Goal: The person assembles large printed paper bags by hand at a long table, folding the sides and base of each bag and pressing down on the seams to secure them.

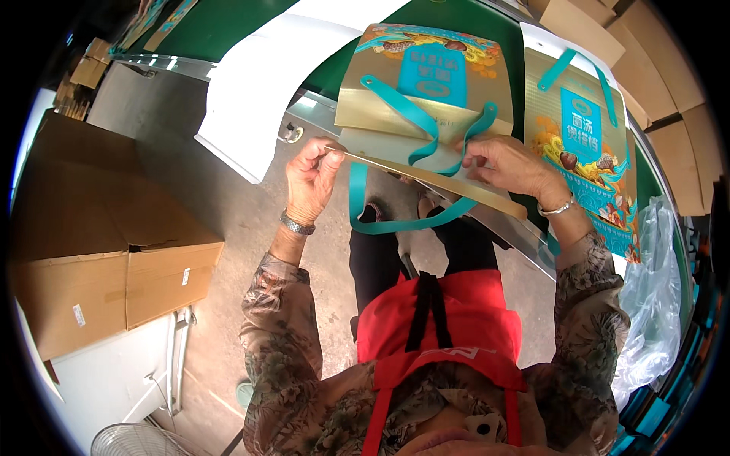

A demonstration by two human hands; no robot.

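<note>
A gold carton bag (430,68) with a teal label and printed food pictures lies at the green table's edge, its mouth toward me. My left hand (313,171) pinches the left corner of its near panel (441,179), seen almost edge-on. One teal ribbon handle (399,105) is fixed at two points on the far panel and loops into the mouth. My right hand (511,163) reaches over the mouth, fingertips closed on this ribbon near its right end; the fingers partly hide the grip. Another teal ribbon handle (395,226) hangs below the near panel.
A similar gold bag (582,137) lies at the right on the green table (323,76). White curved sheets (258,83) overhang the table's left part. Brown cartons (114,235) stand at left, more cartons (654,61) at far right. Clear plastic (650,296) hangs at right; a fan (141,441) stands lower left.
</note>
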